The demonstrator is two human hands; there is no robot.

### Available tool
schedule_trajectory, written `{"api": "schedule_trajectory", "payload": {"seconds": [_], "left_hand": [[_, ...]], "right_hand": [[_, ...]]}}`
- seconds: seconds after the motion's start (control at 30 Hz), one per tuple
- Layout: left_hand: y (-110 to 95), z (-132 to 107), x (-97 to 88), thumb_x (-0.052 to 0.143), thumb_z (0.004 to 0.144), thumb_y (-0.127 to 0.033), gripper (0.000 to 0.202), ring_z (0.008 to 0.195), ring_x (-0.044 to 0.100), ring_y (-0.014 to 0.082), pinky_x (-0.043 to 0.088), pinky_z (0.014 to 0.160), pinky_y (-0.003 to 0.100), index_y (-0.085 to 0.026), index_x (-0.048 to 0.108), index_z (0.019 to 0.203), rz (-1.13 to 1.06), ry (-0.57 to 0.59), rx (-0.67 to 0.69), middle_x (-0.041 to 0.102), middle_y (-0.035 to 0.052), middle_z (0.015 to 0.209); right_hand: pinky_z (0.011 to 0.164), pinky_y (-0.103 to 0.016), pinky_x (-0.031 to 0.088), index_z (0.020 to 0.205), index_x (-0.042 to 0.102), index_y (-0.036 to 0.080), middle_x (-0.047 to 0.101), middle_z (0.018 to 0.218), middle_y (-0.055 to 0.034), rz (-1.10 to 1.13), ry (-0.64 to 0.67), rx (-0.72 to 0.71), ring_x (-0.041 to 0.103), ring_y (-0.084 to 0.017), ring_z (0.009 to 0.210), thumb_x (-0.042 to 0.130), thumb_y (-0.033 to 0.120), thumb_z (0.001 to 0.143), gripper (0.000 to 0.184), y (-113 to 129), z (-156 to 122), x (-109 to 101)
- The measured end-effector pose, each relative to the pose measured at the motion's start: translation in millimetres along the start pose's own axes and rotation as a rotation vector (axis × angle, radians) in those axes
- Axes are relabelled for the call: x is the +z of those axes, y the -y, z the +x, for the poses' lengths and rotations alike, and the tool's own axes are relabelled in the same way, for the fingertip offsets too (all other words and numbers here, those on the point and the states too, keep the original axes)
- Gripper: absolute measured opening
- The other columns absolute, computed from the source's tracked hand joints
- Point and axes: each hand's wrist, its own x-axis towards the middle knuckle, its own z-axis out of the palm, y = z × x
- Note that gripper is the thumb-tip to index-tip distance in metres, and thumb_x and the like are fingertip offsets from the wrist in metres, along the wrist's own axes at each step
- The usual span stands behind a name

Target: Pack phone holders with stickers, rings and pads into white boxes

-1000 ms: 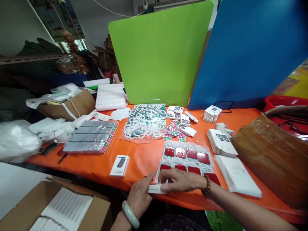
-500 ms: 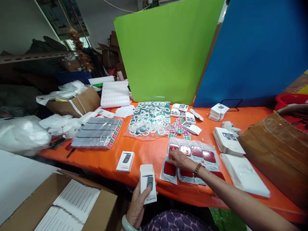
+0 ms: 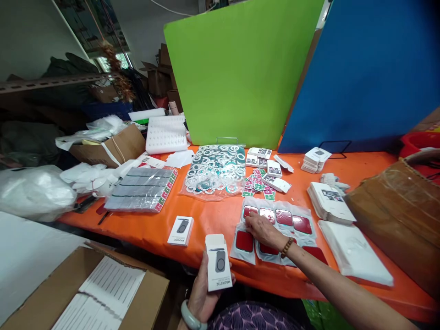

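Observation:
My left hand (image 3: 201, 293) holds a white printed box (image 3: 219, 265) upright, with its top flap raised. The box shows a dark phone-holder-like device and the word MAGNETIC. My right hand (image 3: 261, 229), wearing a beaded bracelet, pinches at the lower edge of a red square pad (image 3: 250, 211); its fingertips are partly hidden. Other red pads lie around it in rows on thin whitish sleeves, among them one (image 3: 244, 241) just below my fingers. A small stack of matching MAGNETIC boxes (image 3: 180, 231) sits left of the held box.
On the orange table (image 3: 206, 215) lie a bag of ring-shaped pieces (image 3: 216, 172), a wrapped grey pack (image 3: 137, 190), small boxes (image 3: 274, 168) and stacked white cards (image 3: 330, 200). An open carton (image 3: 156, 293) stands lower left. Green (image 3: 240, 73) and blue (image 3: 364, 78) panels rise behind.
My left thumb has shifted off the box front to its side, uncovering the picture. My right hand stays at the same red pad. The whole view has shifted slightly.

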Motion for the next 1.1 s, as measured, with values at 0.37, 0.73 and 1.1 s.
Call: {"api": "schedule_trajectory", "payload": {"seconds": [0.37, 0.73, 1.1], "left_hand": [[8, 8, -11.8, 0.063, 0.080, -0.049, 0.043, 0.068, 0.066, 0.0203, 0.053, 0.076, 0.040, -0.011, 0.065, 0.100, -0.031, 0.013, 0.016, 0.070, 0.0078, 0.080], [14, 8, -19.1, 0.052, 0.080, -0.064, 0.058, 0.062, 0.066, 0.0221, 0.051, 0.069, 0.039, -0.009, 0.064, 0.094, 0.032, 0.127, 0.001, 0.070, 0.0119, 0.077], [26, 2, -5.4, 0.046, 0.077, -0.071, 0.071, 0.072, 0.067, 0.0231, 0.049, 0.071, 0.034, -0.007, 0.066, 0.098, 0.137, 0.388, -0.039, 0.069, 0.0135, 0.087]], "right_hand": [[0.062, -0.026, 0.037, 0.076, 0.038, 0.020, 0.043, 0.072, 0.0028, 0.590, 0.035, -0.003, 0.040, -0.012, 0.064, 0.035, 0.037, 0.094, 0.025, 14, -1, -19], [0.073, -0.029, 0.046, 0.102, 0.051, 0.020, 0.055, 0.088, -0.0002, 0.894, -0.018, 0.032, 0.053, -0.016, 0.079, 0.061, 0.026, 0.073, 0.031, 28, 6, -23], [0.074, -0.029, 0.047, 0.099, 0.056, 0.021, 0.060, 0.089, -0.0011, 0.929, -0.114, -0.148, 0.056, -0.017, 0.082, 0.061, 0.025, 0.079, 0.021, 74, -16, -43]]}}
